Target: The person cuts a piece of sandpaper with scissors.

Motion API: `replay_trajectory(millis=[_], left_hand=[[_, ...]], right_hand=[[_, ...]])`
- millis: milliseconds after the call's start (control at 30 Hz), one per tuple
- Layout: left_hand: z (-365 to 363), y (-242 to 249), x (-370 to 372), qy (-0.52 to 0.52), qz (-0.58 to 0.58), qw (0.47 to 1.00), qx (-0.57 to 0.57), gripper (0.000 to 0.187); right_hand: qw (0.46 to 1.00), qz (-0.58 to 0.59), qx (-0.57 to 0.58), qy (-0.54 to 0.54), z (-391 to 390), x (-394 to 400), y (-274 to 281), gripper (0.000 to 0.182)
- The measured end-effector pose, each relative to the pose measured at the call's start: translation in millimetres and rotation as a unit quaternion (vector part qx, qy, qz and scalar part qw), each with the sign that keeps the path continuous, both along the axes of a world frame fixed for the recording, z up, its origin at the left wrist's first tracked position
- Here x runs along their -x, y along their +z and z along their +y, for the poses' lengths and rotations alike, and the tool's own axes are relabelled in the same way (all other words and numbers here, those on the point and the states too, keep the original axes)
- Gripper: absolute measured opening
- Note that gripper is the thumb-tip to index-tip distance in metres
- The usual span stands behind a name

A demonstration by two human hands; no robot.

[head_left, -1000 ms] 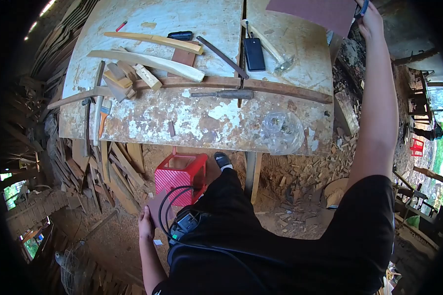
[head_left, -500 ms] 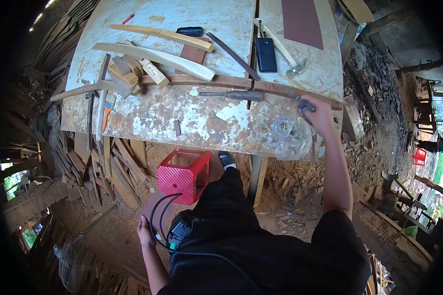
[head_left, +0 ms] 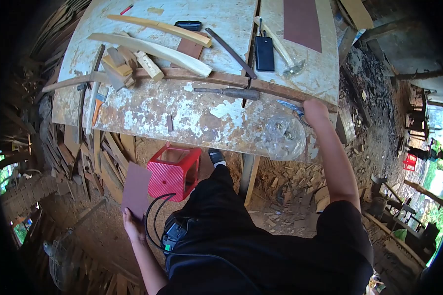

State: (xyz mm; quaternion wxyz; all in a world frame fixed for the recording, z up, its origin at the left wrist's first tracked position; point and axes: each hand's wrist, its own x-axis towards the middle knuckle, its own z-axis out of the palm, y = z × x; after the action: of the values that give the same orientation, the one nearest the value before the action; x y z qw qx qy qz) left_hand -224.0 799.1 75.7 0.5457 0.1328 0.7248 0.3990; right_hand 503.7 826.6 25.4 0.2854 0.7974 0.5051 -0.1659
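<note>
Head view: the worktable (head_left: 209, 122) runs off the top edge, which also cuts off a large maroon sheet (head_left: 302, 24). Below the table's near edge stands a red stool (head_left: 164, 180). The left hand (head_left: 133, 227) pinches the lower end of a smaller maroon sheet (head_left: 136, 189), some fingers hidden behind it. The right hand (head_left: 316, 112) touches the handles of the scissors (head_left: 293, 107) beside a clear plastic bag (head_left: 286, 141); its fingers are mostly hidden, so their grip cannot be told.

Pretty rough workshop tbh: paint-worn bench (head_left: 206, 115), red plastic stool (head_left: 168, 172) tucked by its front edge, dirt floor (head_left: 275, 216) littered with wood chips, planks (head_left: 59, 64) piled along the left, and bright daylight coming in from the right.
</note>
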Motion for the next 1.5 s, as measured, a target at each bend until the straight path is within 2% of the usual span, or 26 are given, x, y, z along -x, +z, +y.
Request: replay_trajectory(millis=[33,100,167,233,300,367,400,467,500,600,633,700,733,833,867,900,967,1033,1067,1100,1167,1233,1300,1367,1400,1500], left_hand=[[12.9,12.6,-18.7,0.002,0.001,1.0,-0.009,0.047],[33.5,18.5,-36.1,-0.097,-0.022,0.991,-0.086,0.046],[58.2,28.6,-60.7,-0.172,-0.039,0.976,-0.129,0.044],[83.8,43.5,-98.9,-0.24,-0.048,0.959,-0.144,0.039],[105.8,53.9,-132.9,-0.32,-0.037,0.933,-0.163,0.034],[120.5,59.0,-155.6,-0.392,-0.006,0.904,-0.172,0.027],[126.2,61.8,-163.7,-0.428,0.049,0.883,-0.187,0.026],[128.1,59.1,-176.0,-0.406,0.148,0.878,-0.207,0.022],[127.7,66.1,-180.4,-0.464,0.283,0.822,-0.17,0.021],[111.6,50.3,-212.3,-0.468,0.394,0.704,-0.362,0.014],[102.5,44.3,-222.6,-0.514,0.429,0.684,-0.29,0.016],[92.5,21.5,-232.7,-0.52,0.485,0.625,-0.321,0.015],[94.1,20.9,-233.6,-0.543,0.475,0.619,-0.311,0.015],[109.8,32.9,-220.7,-0.566,0.459,0.627,-0.274,0.023],[115.6,37.6,-213.4,-0.568,0.457,0.635,-0.258,0.026],[122.7,36.9,-201.5,-0.514,0.399,0.711,-0.266,0.03],[137.0,26.1,-167.9,-0.382,0.274,0.836,-0.281,0.037],[130.9,13.6,-134.4,-0.259,0.277,0.894,-0.237,0.037],[119.0,17.7,-105.1,-0.25,0.281,0.905,-0.196,0.036],[104.2,20.5,-73.3,-0.24,0.285,0.915,-0.155,0.035],[55.3,-48.8,-0.8,-0.219,0.447,0.856,-0.139,0.04],[-5.4,-70.5,44.8,-0.193,0.377,0.905,-0.04,0.048],[-63.7,-81.5,69.6,-0.183,0.32,0.928,0.057,0.057],[-109.7,-90.9,88.4,-0.204,0.281,0.926,0.146,0.063],[-122.7,-80.4,90.8,-0.186,0.235,0.941,0.156,0.066],[-171.6,-116.8,115.0,-0.242,0.227,0.929,0.165,0.06]], right_hand=[[0.998,0.042,-0.049,-0.005,10.7,13.1,17.6,0.038],[0.981,0.129,-0.143,-0.017,35.4,69.1,69.3,0.041],[0.881,0.385,-0.252,-0.109,51.0,118.1,67.9,0.049],[0.746,0.603,-0.258,-0.116,62.6,178.3,69.8,0.057],[0.667,0.707,-0.169,-0.166,63.2,234.0,76.5,0.056],[0.633,0.751,-0.134,-0.133,53.1,266.7,60.9,0.052],[0.614,0.751,-0.208,-0.122,47.1,284.1,54.7,0.049],[0.684,0.669,-0.245,-0.157,38.6,304.5,48.8,0.042],[0.718,0.62,-0.265,-0.174,38.1,311.6,46.4,0.039],[0.822,0.453,-0.337,-0.072,39.6,340.7,42.8,0.03],[0.823,0.446,-0.349,-0.046,37.9,349.6,41.9,0.028],[0.821,0.432,-0.374,0.01,33.8,366.6,42.9,0.025],[0.825,0.432,-0.364,0.015,32.9,369.3,46.7,0.025],[0.887,0.413,-0.204,-0.032,36.8,348.6,33.8,0.028],[0.844,0.48,-0.222,-0.091,37.4,331.7,21.6,0.034],[0.794,0.541,-0.234,-0.15,37.4,311.2,8.1,0.04],[0.576,0.698,-0.293,-0.307,38.2,281.2,-9.3,0.063],[0.637,0.623,-0.372,-0.262,37.5,245.2,-34.2,0.074],[0.792,0.437,-0.368,-0.216,35.2,237.2,-20.2,0.075],[0.896,0.226,-0.349,-0.154,29.7,233.1,-4.2,0.076],[0.901,0.053,-0.429,0.042,6.7,217.9,-13.1,0.073],[0.898,0.099,-0.422,0.077,0.2,218.0,-10.0,0.067],[0.936,0.178,-0.303,-0.016,1.0,247.5,10.7,0.053],[0.928,0.254,-0.27,0.049,-4.8,268.1,9.9,0.043],[0.922,0.287,-0.251,0.075,-5.7,283.3,12.1,0.038],[0.912,0.287,-0.248,0.158,-10.8,362.2,29.4,0.028]])
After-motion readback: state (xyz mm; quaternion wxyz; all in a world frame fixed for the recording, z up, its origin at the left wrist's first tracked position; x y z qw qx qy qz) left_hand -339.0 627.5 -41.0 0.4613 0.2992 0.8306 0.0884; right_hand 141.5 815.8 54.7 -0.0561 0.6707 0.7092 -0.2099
